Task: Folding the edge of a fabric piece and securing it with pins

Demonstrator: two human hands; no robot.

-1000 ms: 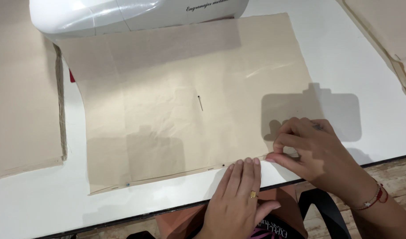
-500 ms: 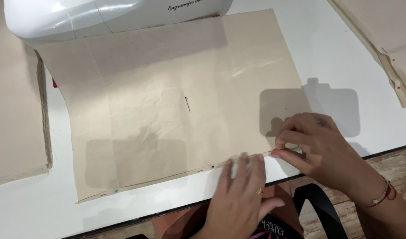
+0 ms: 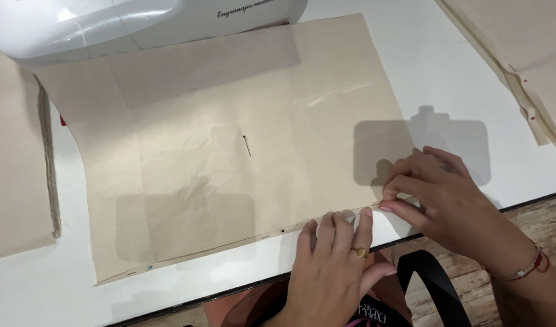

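At the white table's [image 3: 466, 91] left edge lies a separate beige cloth panel [image 3: 14, 157]. A white sewing machine [image 3: 126, 24] stands at the far edge, bearing a line of dark lettering on its front. The large beige fabric sheet [image 3: 229, 151] lies flat across the middle, a dark pin [image 3: 247, 145] stuck near its centre. At the near edge, the left hand [image 3: 332, 266], wearing a gold ring [image 3: 362, 252], presses flat on the folded hem, fingers together. The right hand [image 3: 441, 197] pinches the hem's right corner between thumb and fingertips. More beige pieces [image 3: 526, 54] lie at the far right corner.

Both hands [image 3: 387, 242] slightly leftward along fabric edge [image 3: 229, 245]
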